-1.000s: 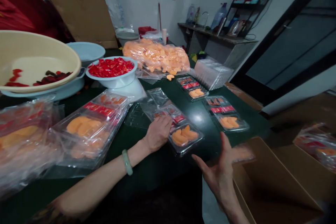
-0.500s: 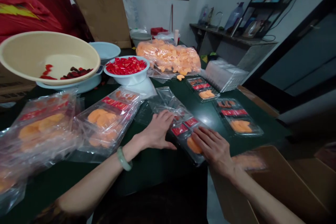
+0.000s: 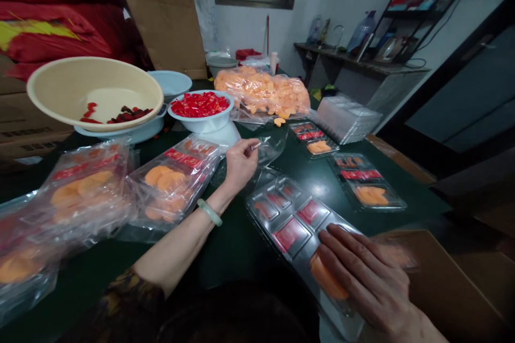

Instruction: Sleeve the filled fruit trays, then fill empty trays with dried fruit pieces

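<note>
My left hand (image 3: 242, 161), with a pale green bangle at the wrist, is closed in a pinch on the edge of a clear plastic bag (image 3: 277, 144) above the table. My right hand (image 3: 366, 273) lies over the near end of a clear plastic tray (image 3: 300, 215) and grips it, its thumb hidden. The tray extends past the table's front edge. Red packets (image 3: 290, 233) and small reddish pieces sit in its far compartments. Orange pieces (image 3: 328, 278) show beneath my right fingers.
Bagged trays (image 3: 173, 177) lie at left; two filled trays (image 3: 368, 182) lie at right. Behind are a bowl of red packets (image 3: 201, 104), a cream basin (image 3: 96, 86), a bag of orange pieces (image 3: 261, 91) and stacked clear trays (image 3: 348, 118). A cardboard box (image 3: 446, 284) stands front right.
The tray has come nearer, toward the front right, with my right hand on it. My left hand has left the tray's side, moved away from me and closed on the clear bag.
</note>
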The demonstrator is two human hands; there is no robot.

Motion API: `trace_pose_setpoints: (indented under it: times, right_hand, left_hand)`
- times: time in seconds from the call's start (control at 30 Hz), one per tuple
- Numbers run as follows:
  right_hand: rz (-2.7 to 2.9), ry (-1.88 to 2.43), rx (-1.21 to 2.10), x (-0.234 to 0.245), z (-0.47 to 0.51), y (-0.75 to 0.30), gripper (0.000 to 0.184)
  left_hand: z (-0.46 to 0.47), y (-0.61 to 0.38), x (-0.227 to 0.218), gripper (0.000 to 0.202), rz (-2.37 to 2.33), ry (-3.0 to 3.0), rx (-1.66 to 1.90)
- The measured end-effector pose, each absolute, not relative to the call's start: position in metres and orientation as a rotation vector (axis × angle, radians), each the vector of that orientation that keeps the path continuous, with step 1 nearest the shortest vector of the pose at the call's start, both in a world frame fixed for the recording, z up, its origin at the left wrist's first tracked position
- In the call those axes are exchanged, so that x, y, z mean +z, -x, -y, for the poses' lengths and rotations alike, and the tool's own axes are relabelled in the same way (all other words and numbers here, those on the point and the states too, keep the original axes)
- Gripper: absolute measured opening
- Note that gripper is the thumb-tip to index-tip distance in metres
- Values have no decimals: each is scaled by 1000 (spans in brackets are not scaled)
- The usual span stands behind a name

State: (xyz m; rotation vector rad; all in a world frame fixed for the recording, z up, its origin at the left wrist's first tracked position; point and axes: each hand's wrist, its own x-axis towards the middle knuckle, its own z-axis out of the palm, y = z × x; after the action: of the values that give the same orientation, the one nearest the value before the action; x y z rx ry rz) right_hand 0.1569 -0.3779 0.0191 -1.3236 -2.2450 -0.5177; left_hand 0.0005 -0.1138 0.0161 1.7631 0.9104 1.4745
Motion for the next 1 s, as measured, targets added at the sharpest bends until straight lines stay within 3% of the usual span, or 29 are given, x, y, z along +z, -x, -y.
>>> trace_pose_setpoints:
  times: [0.17, 0.37, 0.47, 0.6, 0.73, 0.8, 0.87, 0.97, 1.0]
  right_hand:
    - [2297, 1273, -590, 33, 385, -155, 35]
    - [2301, 1240, -525, 19, 383, -161, 37]
    - [2288, 1252, -492, 9, 381, -164, 38]
    - [2322, 1189, -547, 6, 378, -165, 32]
    - [2348, 1161, -580, 3, 375, -165, 32]
    - [2354, 1160, -586, -2, 374, -166, 32]
    - [2350, 1168, -579, -7, 374, -168, 32]
    - [2351, 1169, -546, -9, 375, -170, 33]
    - [2347, 1165, -537, -8, 376, -169, 32]
  left_hand:
    - [105, -10, 40, 28, -899, -1088, 1655]
    - [122, -5, -10, 45, -1349, -1250, 1382]
    - [131, 1, -31, 44, -1453, -1423, 1259]
    - [136, 8, -34, 16, -1551, -1692, 1079]
    - [142, 11, -25, 22, -1624, -2004, 964]
    - [142, 12, -20, 38, -1632, -2352, 890]
    - [138, 11, -17, 42, -1478, -2730, 779]
    - [126, 6, -16, 14, -1064, -2976, 558]
    - [123, 4, -16, 14, -987, -2985, 499]
